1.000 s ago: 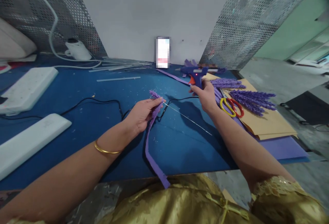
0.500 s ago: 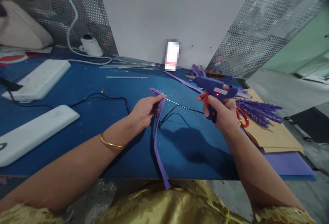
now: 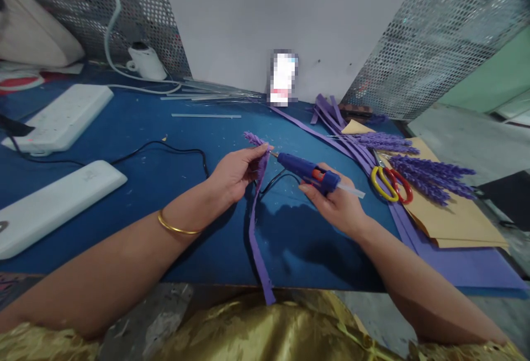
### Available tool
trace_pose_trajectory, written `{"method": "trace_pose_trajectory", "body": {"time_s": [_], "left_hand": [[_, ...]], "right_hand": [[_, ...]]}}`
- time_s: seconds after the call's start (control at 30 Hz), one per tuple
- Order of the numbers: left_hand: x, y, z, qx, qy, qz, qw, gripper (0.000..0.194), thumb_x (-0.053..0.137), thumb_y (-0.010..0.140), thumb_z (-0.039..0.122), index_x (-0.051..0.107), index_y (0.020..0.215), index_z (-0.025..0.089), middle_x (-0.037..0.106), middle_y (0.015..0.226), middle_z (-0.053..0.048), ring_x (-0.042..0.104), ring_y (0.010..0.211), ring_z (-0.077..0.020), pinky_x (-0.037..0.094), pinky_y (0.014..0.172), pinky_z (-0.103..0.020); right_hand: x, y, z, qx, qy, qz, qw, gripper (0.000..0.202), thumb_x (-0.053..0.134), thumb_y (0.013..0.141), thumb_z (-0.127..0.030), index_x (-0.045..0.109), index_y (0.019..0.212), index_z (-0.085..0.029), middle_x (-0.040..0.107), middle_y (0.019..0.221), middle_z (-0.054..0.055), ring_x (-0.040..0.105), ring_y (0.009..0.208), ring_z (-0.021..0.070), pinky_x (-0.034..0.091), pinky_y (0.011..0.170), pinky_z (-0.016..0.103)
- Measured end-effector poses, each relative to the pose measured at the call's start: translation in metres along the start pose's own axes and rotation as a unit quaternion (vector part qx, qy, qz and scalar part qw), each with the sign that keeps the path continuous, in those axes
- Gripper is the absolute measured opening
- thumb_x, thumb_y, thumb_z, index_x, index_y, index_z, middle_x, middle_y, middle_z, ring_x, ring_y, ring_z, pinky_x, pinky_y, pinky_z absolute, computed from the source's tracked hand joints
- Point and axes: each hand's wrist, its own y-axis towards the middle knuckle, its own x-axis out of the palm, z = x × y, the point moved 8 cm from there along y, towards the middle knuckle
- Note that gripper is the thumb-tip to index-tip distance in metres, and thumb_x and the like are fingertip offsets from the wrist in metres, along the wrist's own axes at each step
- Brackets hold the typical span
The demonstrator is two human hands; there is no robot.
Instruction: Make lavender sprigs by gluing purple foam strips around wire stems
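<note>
Between the fingertips of my left hand is a purple paper strip, pinched at its top. The strip's long tail hangs down past the table's front edge. A short fringed purple flower tip sticks out above the fingers, up and to the left. My right hand is wrapped round a blue glue gun, which lies on its side with a clear glue stick poking out of the back. Its metal nozzle is at the strip beside my left fingertips; whether it touches I cannot tell.
Right of my right hand lie scissors with yellow and red handles, purple flower stems, brown paper and purple sheets. A phone leans on the panel. A power strip and white case lie left. A black cord crosses the table.
My right hand has brought the glue gun left and down, turning it so its nozzle is at the strip. The glue thread between them no longer shows. My left hand has barely moved.
</note>
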Motion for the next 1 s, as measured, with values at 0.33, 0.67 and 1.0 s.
{"method": "trace_pose_trajectory", "body": {"time_s": [0.33,0.67,1.0], "left_hand": [[0.0025,-0.0031,0.0006,0.003,0.011,-0.008,1.000,0.031,0.093,0.055,0.027,0.077,0.077,0.013,0.070,0.069,-0.003,0.053,0.057,-0.0099,0.038,0.051,-0.023],[0.0009,-0.0023,0.0004,0.015,0.020,-0.002,1.000,0.033,0.094,0.053,0.029,0.076,0.076,0.013,0.070,0.073,-0.003,0.051,0.060,-0.0097,0.037,0.053,-0.024],[0.0021,-0.0052,0.0012,0.007,0.032,0.002,0.999,0.034,0.093,0.054,0.029,0.076,0.078,0.013,0.070,0.073,-0.003,0.053,0.060,-0.0108,0.038,0.054,-0.025]], "right_hand": [[0.0039,-0.0011,-0.0047,-0.003,-0.057,-0.002,0.998,0.029,0.050,0.097,-0.047,0.056,0.088,-0.020,0.057,0.071,0.002,0.048,0.055,0.0158,0.031,0.054,0.029],[0.0033,-0.0016,-0.0071,-0.008,-0.089,-0.003,0.996,0.032,0.047,0.098,-0.050,0.055,0.089,-0.020,0.056,0.071,0.002,0.049,0.055,0.0160,0.031,0.053,0.028],[0.0037,-0.0028,-0.0071,-0.005,-0.103,-0.005,0.995,0.036,0.044,0.098,-0.053,0.055,0.090,-0.020,0.056,0.071,0.003,0.051,0.057,0.0177,0.031,0.053,0.029]]}}
